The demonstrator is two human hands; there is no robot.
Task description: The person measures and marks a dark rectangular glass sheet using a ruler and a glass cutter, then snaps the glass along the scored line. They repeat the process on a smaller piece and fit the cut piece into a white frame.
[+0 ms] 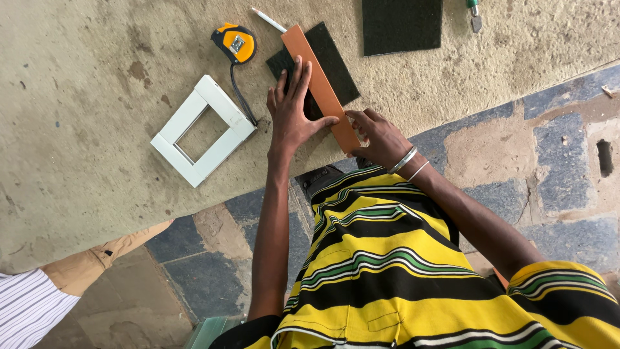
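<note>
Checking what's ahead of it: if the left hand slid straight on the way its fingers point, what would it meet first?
The left hand points up the brown strip it presses flat; going on, it would likely reach the white pencil at the strip's far end.

Bright even daylight, soft short shadows, sharp focus, no glare, perhaps slight wide-angle stretch at edges

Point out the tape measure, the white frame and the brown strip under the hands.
tape measure (235, 43), head view, on its yellow case.
white frame (223, 145), head view, on its lower right bar.
brown strip (316, 77), head view, on its middle, above the left hand.
</note>
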